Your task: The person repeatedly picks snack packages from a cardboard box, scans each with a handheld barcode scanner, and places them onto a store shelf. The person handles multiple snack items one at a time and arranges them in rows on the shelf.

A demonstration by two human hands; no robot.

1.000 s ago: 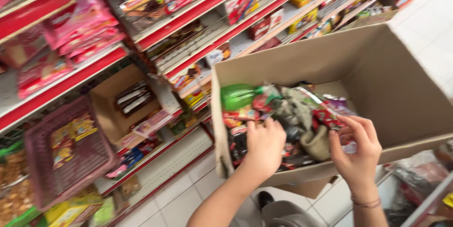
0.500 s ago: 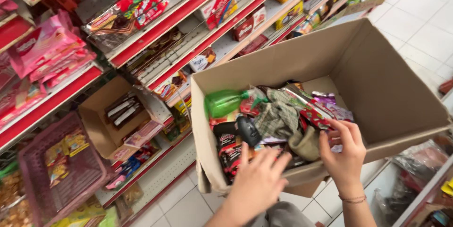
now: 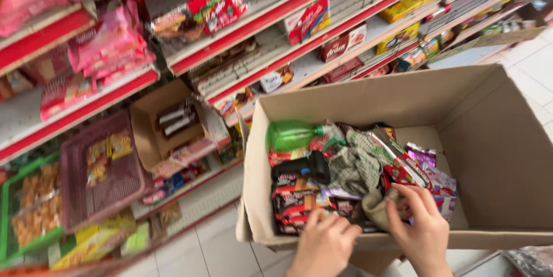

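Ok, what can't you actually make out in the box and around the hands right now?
Head view only:
- Left hand: fingertips lie among the dark snack packs; whether it grips one is hidden.
- Right hand: rests on a grey-green cloth; grip unclear, wrist cut by the bottom edge.
- Cardboard box: lower contents buried under the packets and checked cloth.
- Green bottle: cap end covered by packets.
- Shelf goods: motion-blurred.
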